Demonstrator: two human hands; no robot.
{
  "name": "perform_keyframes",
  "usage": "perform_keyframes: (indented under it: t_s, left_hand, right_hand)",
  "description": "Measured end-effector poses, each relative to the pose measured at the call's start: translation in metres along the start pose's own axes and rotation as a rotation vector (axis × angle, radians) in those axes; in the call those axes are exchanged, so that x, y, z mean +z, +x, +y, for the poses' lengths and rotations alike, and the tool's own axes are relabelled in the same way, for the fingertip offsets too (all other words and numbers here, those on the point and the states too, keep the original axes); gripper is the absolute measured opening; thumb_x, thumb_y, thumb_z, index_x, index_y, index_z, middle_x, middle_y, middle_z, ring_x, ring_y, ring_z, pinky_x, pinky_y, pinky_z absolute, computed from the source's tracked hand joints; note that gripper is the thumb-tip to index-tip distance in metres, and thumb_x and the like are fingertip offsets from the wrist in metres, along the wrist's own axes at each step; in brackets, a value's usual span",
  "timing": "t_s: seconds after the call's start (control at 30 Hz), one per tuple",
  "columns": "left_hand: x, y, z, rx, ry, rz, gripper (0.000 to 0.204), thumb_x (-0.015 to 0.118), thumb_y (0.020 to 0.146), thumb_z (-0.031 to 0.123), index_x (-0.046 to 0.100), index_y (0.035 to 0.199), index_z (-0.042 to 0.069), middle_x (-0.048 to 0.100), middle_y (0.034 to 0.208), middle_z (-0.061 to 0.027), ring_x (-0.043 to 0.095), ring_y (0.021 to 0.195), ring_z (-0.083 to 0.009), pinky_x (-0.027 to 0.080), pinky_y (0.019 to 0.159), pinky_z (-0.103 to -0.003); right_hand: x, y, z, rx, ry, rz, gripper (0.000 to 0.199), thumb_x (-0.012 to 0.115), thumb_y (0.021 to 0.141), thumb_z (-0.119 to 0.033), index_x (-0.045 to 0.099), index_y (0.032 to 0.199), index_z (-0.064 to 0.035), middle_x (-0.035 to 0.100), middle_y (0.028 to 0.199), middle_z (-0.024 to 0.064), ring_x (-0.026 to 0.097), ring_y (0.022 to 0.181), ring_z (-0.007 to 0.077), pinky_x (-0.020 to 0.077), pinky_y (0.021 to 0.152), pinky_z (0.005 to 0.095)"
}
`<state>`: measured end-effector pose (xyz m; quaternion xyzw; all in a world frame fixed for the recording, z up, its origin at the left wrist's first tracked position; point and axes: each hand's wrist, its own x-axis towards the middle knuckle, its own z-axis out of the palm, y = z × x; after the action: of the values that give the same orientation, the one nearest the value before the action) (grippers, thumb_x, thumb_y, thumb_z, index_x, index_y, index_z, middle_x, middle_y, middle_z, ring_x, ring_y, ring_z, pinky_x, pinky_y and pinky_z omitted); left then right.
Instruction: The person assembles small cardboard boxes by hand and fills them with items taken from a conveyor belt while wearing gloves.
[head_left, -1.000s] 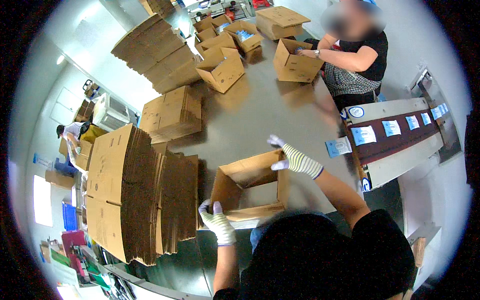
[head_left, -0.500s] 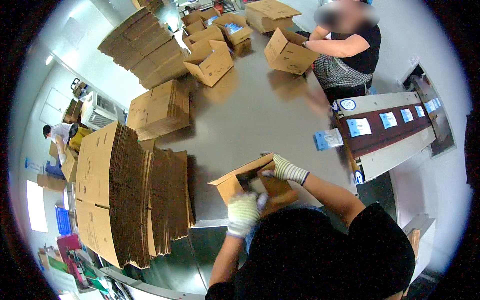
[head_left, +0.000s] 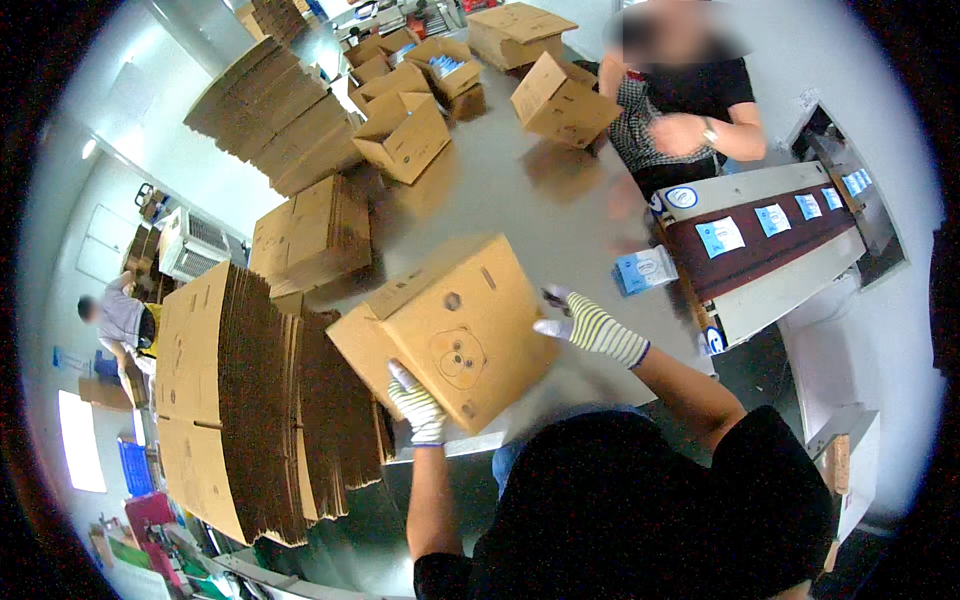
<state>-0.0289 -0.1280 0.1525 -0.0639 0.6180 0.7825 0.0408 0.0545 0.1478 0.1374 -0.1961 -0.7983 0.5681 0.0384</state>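
A brown cardboard box (head_left: 470, 335) with a drawn animal face on one side stands tilted in front of me, over the near part of the grey table. My left hand (head_left: 417, 408), in a striped white glove, grips its lower left part; some of the fingers are hidden. At the box's right edge is my right hand (head_left: 598, 330), in a yellow-striped glove, with thumb and fingers apart. The thumb tip overlaps the box's edge; whether it touches cannot be told. Something dark shows at those fingertips, too small to name.
Flattened cartons stand stacked (head_left: 205, 400) at my left, with more piles behind. Open boxes (head_left: 405, 135) stand farther back. At right, a conveyor (head_left: 760, 275) carries blue-and-white packets; one packet (head_left: 645, 270) lies on the table (head_left: 490, 190). A co-worker (head_left: 690, 100) is beside another box (head_left: 565, 100).
The box has been turned and raised, now showing its printed side instead of its open inside. My left hand moved left; my right hand's fingers left the box's top edge. The co-worker's arm came off their box.
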Motion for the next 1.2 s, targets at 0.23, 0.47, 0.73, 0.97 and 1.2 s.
perform_keyframes:
  t_s: [0.23, 0.47, 0.73, 0.97, 1.2]
  left_hand:
    - [-0.073, -0.023, -0.184, -0.381, -0.395, 0.096, 0.040, 0.044, 0.093, 0.021, 0.042, 0.128, 0.001, 0.050, 0.127, -0.0145, 0.047, 0.116, -0.0250, 0.038, 0.099, -0.037]
    - [-0.098, -0.046, -0.022, 0.420, 1.523, -0.008, 0.067, 0.062, 0.077, 0.009, 0.029, 0.135, 0.002, 0.036, 0.139, -0.0181, 0.030, 0.130, -0.0381, 0.027, 0.106, -0.046]
    - [-0.062, -0.043, -0.007, 0.808, 1.832, -0.910, 0.014, 0.058, 0.076, 0.023, 0.054, 0.077, 0.009, 0.055, 0.069, -0.0071, 0.059, 0.074, -0.0255, 0.034, 0.101, -0.046]
    - [-0.004, -0.047, -0.014, 0.654, 1.623, -0.996, 0.025, 0.062, 0.076, 0.039, 0.062, 0.086, 0.017, 0.058, 0.071, -0.0068, 0.060, 0.064, -0.0240, 0.047, 0.060, -0.037]
    - [-0.023, -0.058, -0.023, 0.870, 1.492, -0.757, 0.024, 0.067, 0.072, 0.040, 0.060, 0.077, 0.017, 0.055, 0.063, -0.0063, 0.056, 0.056, -0.0245, 0.044, 0.054, -0.038]
  right_hand:
    - [0.034, -0.020, -0.112, -0.496, -0.774, -0.308, 0.049, 0.065, 0.075, -0.042, 0.055, 0.096, 0.0005, 0.062, 0.094, 0.0178, 0.061, 0.086, 0.0344, 0.0496, 0.076, 0.0401]
    - [0.080, -0.016, -0.008, -0.967, -1.002, -0.612, 0.020, 0.045, 0.086, -0.020, 0.057, 0.097, -0.0080, 0.063, 0.094, 0.0132, 0.063, 0.085, 0.0303, 0.0516, 0.067, 0.0406]
    - [0.068, 0.029, -0.045, -0.953, -0.923, -0.606, 0.069, 0.037, 0.083, -0.065, 0.066, 0.083, -0.0022, 0.064, 0.086, 0.0132, 0.059, 0.084, 0.0312, 0.0464, 0.078, 0.0421]
    - [0.092, -0.031, -0.022, -0.948, -0.651, -0.233, 0.043, 0.049, 0.082, -0.050, 0.063, 0.072, -0.0108, 0.058, 0.068, 0.0045, 0.055, 0.075, 0.0245, 0.0411, 0.073, 0.0383]
    - [0.093, -0.022, -0.027, -1.003, -0.621, -0.289, 0.034, 0.054, 0.080, -0.043, 0.062, 0.070, -0.0111, 0.058, 0.069, 0.0043, 0.056, 0.074, 0.0228, 0.0406, 0.071, 0.0372]
